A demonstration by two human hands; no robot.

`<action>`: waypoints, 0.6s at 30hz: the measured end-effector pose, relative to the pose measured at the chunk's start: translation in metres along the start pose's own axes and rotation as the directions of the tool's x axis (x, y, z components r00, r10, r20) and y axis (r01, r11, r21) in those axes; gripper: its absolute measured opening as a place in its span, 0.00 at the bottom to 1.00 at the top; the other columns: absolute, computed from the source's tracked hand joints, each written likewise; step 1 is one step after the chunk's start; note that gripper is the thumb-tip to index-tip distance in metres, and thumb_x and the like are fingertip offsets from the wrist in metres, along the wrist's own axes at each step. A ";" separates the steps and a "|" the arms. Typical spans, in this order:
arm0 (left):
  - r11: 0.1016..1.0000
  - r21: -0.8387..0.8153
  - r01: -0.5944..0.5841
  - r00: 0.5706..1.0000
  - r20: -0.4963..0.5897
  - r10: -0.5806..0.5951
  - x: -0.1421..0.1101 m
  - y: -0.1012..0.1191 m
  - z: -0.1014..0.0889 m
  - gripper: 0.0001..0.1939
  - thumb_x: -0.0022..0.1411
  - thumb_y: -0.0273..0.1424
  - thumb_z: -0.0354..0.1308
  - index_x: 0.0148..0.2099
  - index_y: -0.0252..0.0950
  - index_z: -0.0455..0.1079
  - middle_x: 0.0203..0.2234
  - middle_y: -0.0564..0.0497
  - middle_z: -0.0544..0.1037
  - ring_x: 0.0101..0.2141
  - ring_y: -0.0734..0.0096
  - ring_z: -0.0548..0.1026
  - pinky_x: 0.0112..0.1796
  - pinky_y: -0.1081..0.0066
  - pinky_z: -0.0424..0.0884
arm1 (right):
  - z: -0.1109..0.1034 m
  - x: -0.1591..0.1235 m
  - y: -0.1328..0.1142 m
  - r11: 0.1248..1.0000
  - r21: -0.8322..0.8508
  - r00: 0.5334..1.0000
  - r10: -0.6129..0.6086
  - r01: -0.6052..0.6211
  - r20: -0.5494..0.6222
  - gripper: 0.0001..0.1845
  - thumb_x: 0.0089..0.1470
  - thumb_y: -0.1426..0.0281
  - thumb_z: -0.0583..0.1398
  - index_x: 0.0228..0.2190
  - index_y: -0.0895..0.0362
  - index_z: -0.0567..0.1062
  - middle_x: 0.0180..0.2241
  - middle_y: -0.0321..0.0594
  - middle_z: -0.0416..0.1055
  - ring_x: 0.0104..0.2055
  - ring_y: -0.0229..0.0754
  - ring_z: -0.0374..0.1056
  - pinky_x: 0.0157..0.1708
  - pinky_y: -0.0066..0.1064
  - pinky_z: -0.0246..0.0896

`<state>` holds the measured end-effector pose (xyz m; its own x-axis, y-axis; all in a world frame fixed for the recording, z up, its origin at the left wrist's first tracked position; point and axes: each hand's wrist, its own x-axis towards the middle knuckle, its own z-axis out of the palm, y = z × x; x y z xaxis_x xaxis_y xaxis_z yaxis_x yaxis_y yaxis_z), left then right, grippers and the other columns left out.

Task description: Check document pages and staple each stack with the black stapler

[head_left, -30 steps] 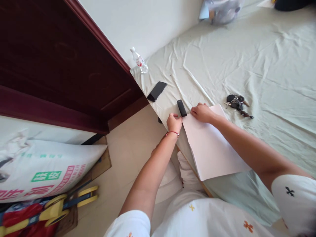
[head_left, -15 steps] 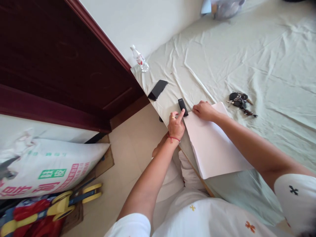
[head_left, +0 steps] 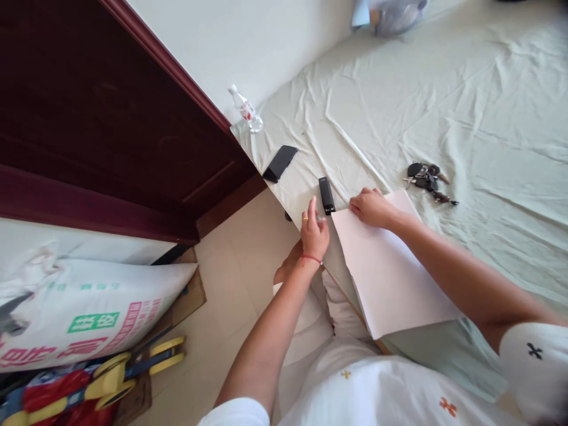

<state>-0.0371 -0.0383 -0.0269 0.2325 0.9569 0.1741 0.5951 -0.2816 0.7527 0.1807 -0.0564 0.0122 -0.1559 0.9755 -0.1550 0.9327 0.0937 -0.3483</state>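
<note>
A stack of white paper point(head_left: 390, 278) lies at the edge of the cloth-covered table. My right hand point(head_left: 371, 207) presses on its far edge, fingers curled and close together around the sheets there. Right at the far left corner of the paper is a black stapler point(head_left: 326, 194), its near end touching or nearly touching the sheets. My left hand point(head_left: 314, 234), wearing a ring and a red string bracelet, hovers just beside the stapler, fingers apart and holding nothing.
A black phone-like object point(head_left: 280, 164) and a plastic bottle point(head_left: 247, 110) stand along the left table edge. Keys point(head_left: 429, 180) lie beyond the paper on wrinkled cloth point(head_left: 479, 136). A large printed sack point(head_left: 102, 307) and a yellow-and-blue toy point(head_left: 113, 378) are on the floor.
My left hand has lifted off the stapler and drawn back toward me, its fingers spreading. My right hand stays on the paper. The view has shifted slightly.
</note>
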 end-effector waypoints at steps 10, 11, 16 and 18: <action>0.499 -0.608 0.618 0.786 0.498 -0.366 -0.094 0.052 -0.001 0.37 0.51 0.59 0.73 0.47 0.30 0.79 0.41 0.39 0.85 0.40 0.58 0.82 0.45 0.62 0.77 | -0.018 -0.061 -0.027 0.969 0.205 0.959 -0.082 0.141 -0.270 0.21 0.72 0.63 0.49 0.35 0.55 0.78 0.39 0.50 0.81 0.51 0.57 0.69 0.51 0.48 0.54; 0.431 -0.617 0.659 0.752 0.526 -0.397 -0.099 0.054 0.000 0.37 0.48 0.60 0.74 0.44 0.30 0.80 0.38 0.39 0.85 0.38 0.57 0.82 0.44 0.61 0.78 | -0.020 -0.064 -0.031 0.964 0.215 0.954 -0.091 0.157 -0.285 0.21 0.73 0.63 0.49 0.36 0.54 0.78 0.39 0.49 0.81 0.51 0.57 0.69 0.52 0.49 0.55; 0.459 -0.663 0.592 0.805 0.456 -0.380 -0.106 0.048 -0.005 0.33 0.51 0.60 0.72 0.33 0.31 0.79 0.31 0.42 0.84 0.31 0.63 0.81 0.38 0.63 0.78 | -0.006 -0.090 -0.019 0.964 0.266 0.786 0.149 0.021 -0.600 0.18 0.70 0.59 0.55 0.51 0.52 0.78 0.56 0.53 0.76 0.63 0.63 0.64 0.64 0.57 0.55; 0.467 -0.675 0.571 0.820 0.440 -0.367 -0.103 0.044 -0.009 0.31 0.51 0.60 0.72 0.33 0.33 0.79 0.32 0.43 0.84 0.34 0.62 0.82 0.41 0.62 0.80 | 0.008 -0.105 0.000 0.906 0.413 0.676 0.362 -0.094 -0.641 0.25 0.65 0.53 0.60 0.58 0.52 0.75 0.62 0.57 0.70 0.65 0.65 0.64 0.65 0.61 0.57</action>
<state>-0.0418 -0.1488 -0.0060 0.3106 0.8563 -0.4128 -0.1082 0.4632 0.8796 0.1943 -0.1602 0.0214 0.4409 0.8213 0.3621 0.7254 -0.0884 -0.6826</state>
